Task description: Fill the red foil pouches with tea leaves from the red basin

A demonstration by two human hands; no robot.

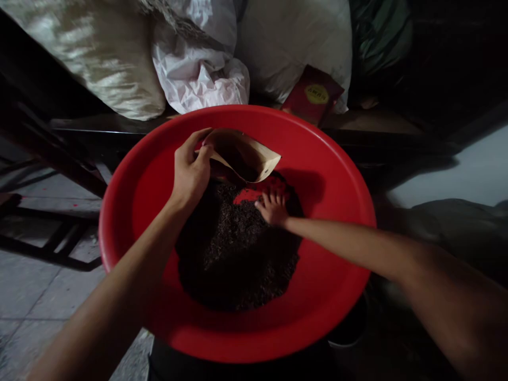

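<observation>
A wide red plastic basin [333, 211] holds a dark heap of loose, dried leaf-like material [246, 238]. Over the far part of the heap, my left hand [192, 169] grips the left edge of a paper pouch [270, 159], whose mouth gapes open and shows a pale inner lining. The pouch is tilted, and its lower part is in shadow. Against the right side of the heap, my right hand [273, 208] rests with its fingers spread, next to a bare red patch of the basin floor. Nothing shows in that hand.
Behind the basin, a dark red packet with a yellow oval label [313, 95] leans against a large pale sack [293, 42]. More sacks [103, 58] and a crumpled white bag [202, 74] stand on a dark bench [107, 125]. A dark wooden frame [59, 238] is at the left.
</observation>
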